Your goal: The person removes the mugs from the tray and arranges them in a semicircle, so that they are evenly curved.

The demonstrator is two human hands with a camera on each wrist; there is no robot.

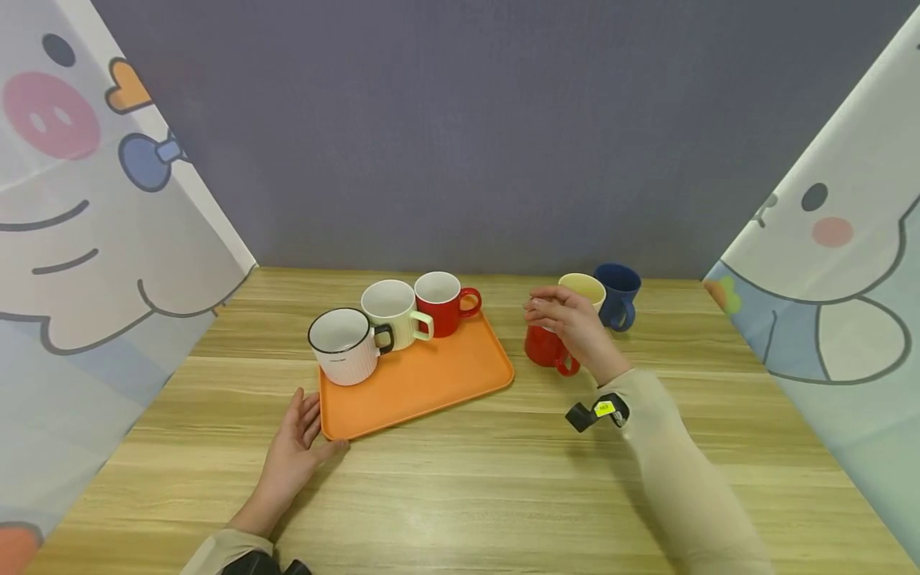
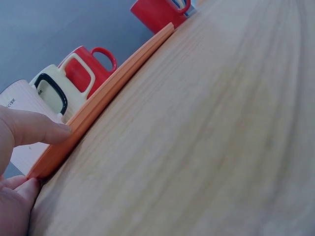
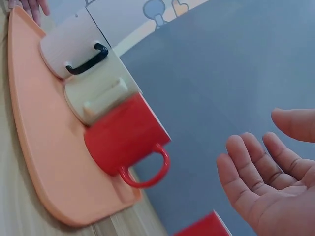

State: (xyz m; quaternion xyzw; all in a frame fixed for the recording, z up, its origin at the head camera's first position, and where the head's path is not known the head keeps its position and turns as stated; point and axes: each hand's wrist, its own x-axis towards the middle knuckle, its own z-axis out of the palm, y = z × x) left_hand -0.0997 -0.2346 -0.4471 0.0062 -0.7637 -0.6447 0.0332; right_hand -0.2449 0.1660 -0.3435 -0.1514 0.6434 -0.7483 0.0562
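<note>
Though near red mug (image 1: 542,347), right hand (image 1: 573,323) loose.

Head view looks down; close wrist views share the tray (image 1: 424,387).

Beige sleeves (image 1: 679,455), black wrist cameras (image 1: 579,417)

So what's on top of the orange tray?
On the orange tray stand a white mug, a cream mug and a red mug. The tray's surface beneath them is hidden.
</note>
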